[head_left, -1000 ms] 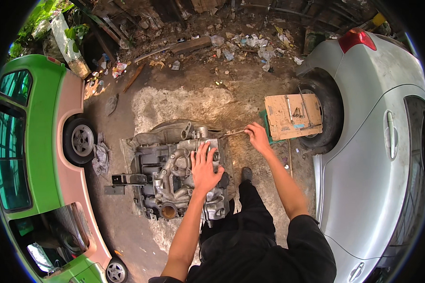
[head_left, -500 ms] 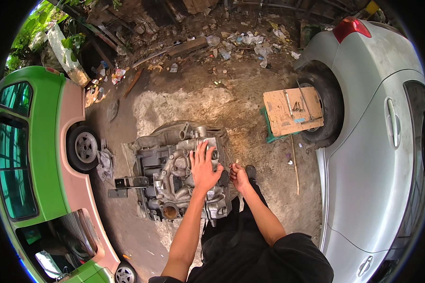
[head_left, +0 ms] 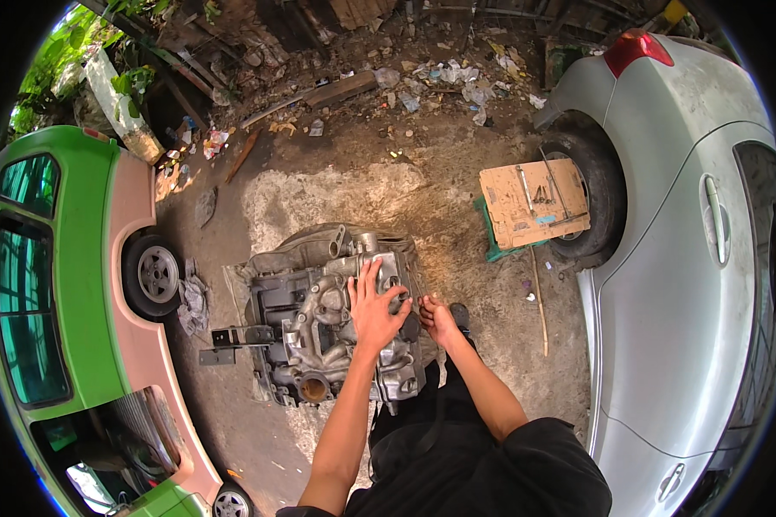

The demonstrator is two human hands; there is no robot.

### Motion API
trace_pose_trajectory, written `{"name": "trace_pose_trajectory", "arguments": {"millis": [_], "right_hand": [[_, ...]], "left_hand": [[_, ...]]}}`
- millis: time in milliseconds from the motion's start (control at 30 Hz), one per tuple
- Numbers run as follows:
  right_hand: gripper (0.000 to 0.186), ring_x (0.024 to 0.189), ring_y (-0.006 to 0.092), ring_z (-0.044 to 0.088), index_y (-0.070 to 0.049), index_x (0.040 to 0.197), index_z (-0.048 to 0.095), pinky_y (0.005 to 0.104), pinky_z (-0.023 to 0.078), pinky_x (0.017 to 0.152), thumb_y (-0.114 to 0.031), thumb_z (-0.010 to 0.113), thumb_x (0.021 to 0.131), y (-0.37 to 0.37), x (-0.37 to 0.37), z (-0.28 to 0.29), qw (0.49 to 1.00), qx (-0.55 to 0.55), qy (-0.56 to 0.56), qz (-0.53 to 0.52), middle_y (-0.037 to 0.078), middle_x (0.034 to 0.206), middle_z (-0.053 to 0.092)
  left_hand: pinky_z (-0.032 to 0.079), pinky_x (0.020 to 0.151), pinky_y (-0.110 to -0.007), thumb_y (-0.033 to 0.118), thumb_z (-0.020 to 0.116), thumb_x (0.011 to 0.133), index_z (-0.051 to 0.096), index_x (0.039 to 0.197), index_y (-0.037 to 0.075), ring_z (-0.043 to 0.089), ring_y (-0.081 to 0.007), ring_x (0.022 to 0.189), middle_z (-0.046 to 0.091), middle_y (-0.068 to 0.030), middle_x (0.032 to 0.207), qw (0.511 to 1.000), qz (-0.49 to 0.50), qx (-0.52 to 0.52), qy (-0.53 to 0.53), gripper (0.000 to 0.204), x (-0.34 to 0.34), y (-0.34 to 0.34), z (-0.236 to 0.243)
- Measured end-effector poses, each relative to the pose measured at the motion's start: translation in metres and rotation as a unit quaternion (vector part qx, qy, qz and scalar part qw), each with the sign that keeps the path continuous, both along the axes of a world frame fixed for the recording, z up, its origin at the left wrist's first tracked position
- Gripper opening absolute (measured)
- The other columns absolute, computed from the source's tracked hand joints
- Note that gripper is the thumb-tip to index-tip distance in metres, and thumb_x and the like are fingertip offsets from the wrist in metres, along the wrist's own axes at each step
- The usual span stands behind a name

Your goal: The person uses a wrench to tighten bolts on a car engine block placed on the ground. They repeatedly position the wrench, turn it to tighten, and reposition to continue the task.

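Observation:
A grey metal engine (head_left: 278,297) lies on a dark sheet on the ground in front of me, its branched intake pipes facing up. My left hand (head_left: 376,315) rests on top of its right part, fingers spread and thumb out to the side. Just off the engine's right side, my right hand (head_left: 438,319) is closed, with the fingers curled toward the thumb. Whatever it may hold is too small to make out. A round rust-brown opening (head_left: 312,389) shows at the engine's near end, and a black metal bracket (head_left: 248,335) sticks out on its left.
A cardboard sheet (head_left: 504,202) with tools and small parts lies on a green stand, beside the wheel of a silver car (head_left: 664,284) on the right. A green and pink vehicle (head_left: 86,284) stands at left. Scattered litter (head_left: 457,73) covers the far ground. A thin stick (head_left: 540,302) lies at right.
My left hand's thumb has shifted slightly on the engine. The right hand stays closed beside the engine and has turned a little. The view has moved slightly.

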State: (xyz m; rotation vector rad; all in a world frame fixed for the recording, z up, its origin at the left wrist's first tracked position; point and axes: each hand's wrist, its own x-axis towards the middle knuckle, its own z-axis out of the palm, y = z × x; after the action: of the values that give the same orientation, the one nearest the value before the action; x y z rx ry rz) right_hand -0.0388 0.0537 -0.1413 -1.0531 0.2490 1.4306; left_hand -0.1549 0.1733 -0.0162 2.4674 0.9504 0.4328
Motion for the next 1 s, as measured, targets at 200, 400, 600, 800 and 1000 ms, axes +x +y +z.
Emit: {"name": "trace_pose_trajectory", "arguments": {"millis": [200,400,600,800,1000], "right_hand": [[0.027,0.05,0.0083,0.029,-0.014,0.096,0.059,0.0299,0.036,0.062,-0.032,0.049,0.114,-0.001,-0.003,-0.008,1.0,0.002,0.003,0.008,-0.009,0.06,0.032],[0.028,0.05,0.0079,0.029,-0.014,0.095,0.059,0.0301,0.038,0.063,-0.033,0.049,0.114,0.004,0.001,-0.006,1.0,0.002,-0.017,0.023,-0.009,0.061,0.032],[0.029,0.052,0.0079,0.027,-0.012,0.097,0.057,0.0282,0.033,0.057,-0.033,0.048,0.115,0.0,0.007,0.001,0.999,-0.024,-0.025,0.035,-0.008,0.063,0.033],[0.028,0.052,0.0078,0.031,-0.014,0.095,0.057,0.0301,0.038,0.06,-0.035,0.051,0.113,0.0,0.004,-0.019,0.998,0.009,-0.016,0.062,-0.008,0.064,0.036],[0.029,0.054,0.0086,0.032,-0.015,0.093,0.056,0.0295,0.036,0.058,-0.035,0.053,0.113,0.014,0.011,-0.043,0.994,0.005,-0.026,0.105,-0.006,0.067,0.04]], "left_hand": [[0.015,0.129,-0.059,0.033,0.082,0.082,0.082,0.096,0.021,0.026,-0.0342,0.159,0.04,-0.0086,0.165,1.0,-0.003,-0.005,0.0,0.019,-0.001,0.001,-0.002],[0.013,0.129,-0.062,0.032,0.084,0.082,0.082,0.096,0.021,0.025,-0.0338,0.16,0.042,-0.0075,0.163,1.0,-0.016,-0.024,0.008,0.018,0.0,0.007,0.0],[0.011,0.129,-0.063,0.028,0.086,0.079,0.085,0.097,0.018,0.026,-0.0328,0.159,0.049,-0.0064,0.157,0.998,-0.051,-0.043,-0.001,0.021,-0.003,0.015,0.002],[0.011,0.129,-0.063,0.025,0.087,0.077,0.087,0.099,0.017,0.027,-0.0318,0.159,0.053,-0.005,0.152,0.997,-0.052,-0.053,-0.002,0.023,-0.004,0.013,0.001],[0.013,0.129,-0.063,0.027,0.086,0.079,0.087,0.098,0.018,0.028,-0.0318,0.159,0.054,-0.0046,0.151,0.998,-0.054,-0.035,0.003,0.021,-0.004,0.014,0.002]]}}
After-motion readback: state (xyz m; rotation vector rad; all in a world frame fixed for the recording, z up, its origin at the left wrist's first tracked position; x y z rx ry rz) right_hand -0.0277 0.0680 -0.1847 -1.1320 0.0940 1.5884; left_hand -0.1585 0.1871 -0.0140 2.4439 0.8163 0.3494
